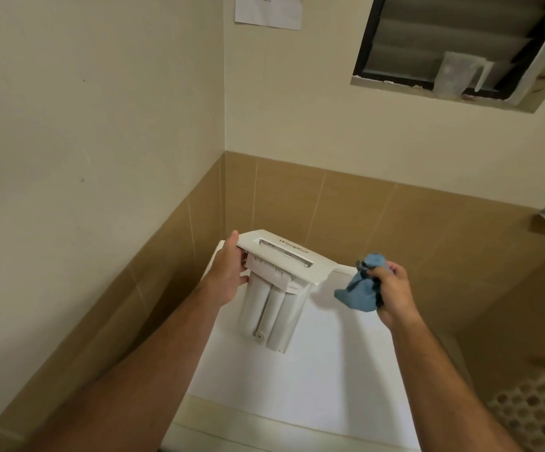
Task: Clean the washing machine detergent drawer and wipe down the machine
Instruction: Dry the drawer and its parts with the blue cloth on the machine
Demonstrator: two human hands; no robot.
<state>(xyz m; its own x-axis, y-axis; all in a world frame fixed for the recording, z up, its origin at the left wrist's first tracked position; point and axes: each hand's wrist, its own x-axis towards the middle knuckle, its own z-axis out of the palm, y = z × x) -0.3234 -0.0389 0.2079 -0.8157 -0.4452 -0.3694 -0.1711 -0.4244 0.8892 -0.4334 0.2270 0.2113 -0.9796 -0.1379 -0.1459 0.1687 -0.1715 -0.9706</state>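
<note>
The white detergent drawer [277, 288] is out of the machine and held in the air above the washing machine's white top [297, 393]. Its front panel faces up and away, and its underside with ribbed compartments points toward me. My left hand [228, 275] grips the drawer at the left end of the front panel. To the right, apart from the drawer, my right hand [395, 291] holds a bunched blue cloth [362, 285].
The machine stands in a corner, with a cream and tan-tiled wall [101, 158] close on the left and behind. A louvred window [453, 47] with a clear plastic jug [453, 76] is up high at the right. A perforated basket [538, 412] sits at the lower right.
</note>
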